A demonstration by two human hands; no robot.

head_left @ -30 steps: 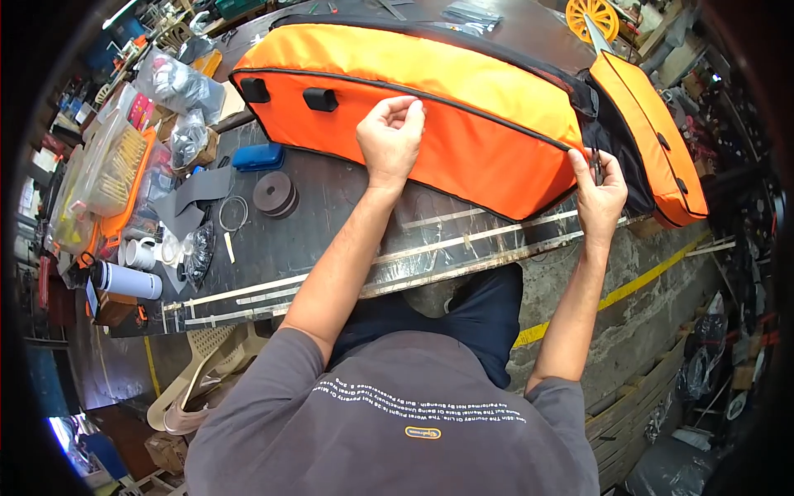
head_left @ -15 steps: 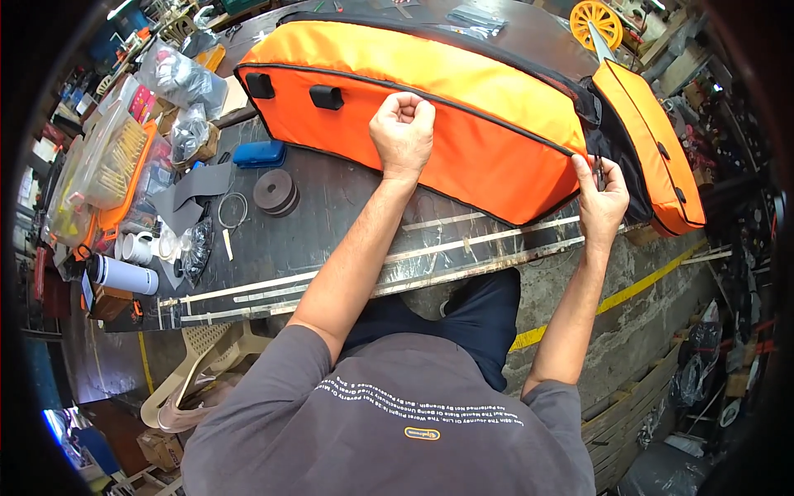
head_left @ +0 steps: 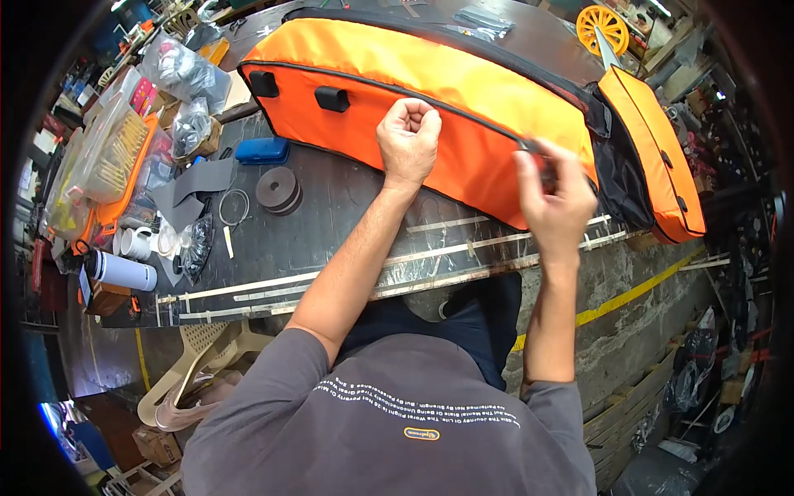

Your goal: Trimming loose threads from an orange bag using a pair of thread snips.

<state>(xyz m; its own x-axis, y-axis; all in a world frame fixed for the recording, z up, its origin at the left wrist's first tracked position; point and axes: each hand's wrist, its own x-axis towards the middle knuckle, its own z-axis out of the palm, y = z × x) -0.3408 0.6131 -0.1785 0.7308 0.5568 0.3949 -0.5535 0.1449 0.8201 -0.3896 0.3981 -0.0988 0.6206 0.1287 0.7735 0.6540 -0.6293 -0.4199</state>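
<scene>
A long orange bag (head_left: 347,128) with black piping and black loops lies across the dark table. My left hand (head_left: 409,140) is held over its front panel, just below the piping. The thumb and fingertips are pinched together; anything between them is too small to make out. My right hand (head_left: 558,194) is over the bag's right part, smeared by motion. A small dark tool (head_left: 529,145) sticks out at its fingertips, its kind unclear. Against the bag's right end is a black fabric part (head_left: 624,186), joined to a narrower orange piece (head_left: 657,149).
On the table (head_left: 331,227) left of the bag are a blue case (head_left: 262,150), a roll of dark tape (head_left: 279,192), grey fabric scraps (head_left: 198,186) and a white bottle (head_left: 124,271). Clear plastic boxes (head_left: 107,165) stand farther left. A yellow wheel (head_left: 602,31) is at the back right.
My right hand has moved left from the bag's right corner with the dark tool, toward my left hand. The left hand has shifted slightly right, still pinched.
</scene>
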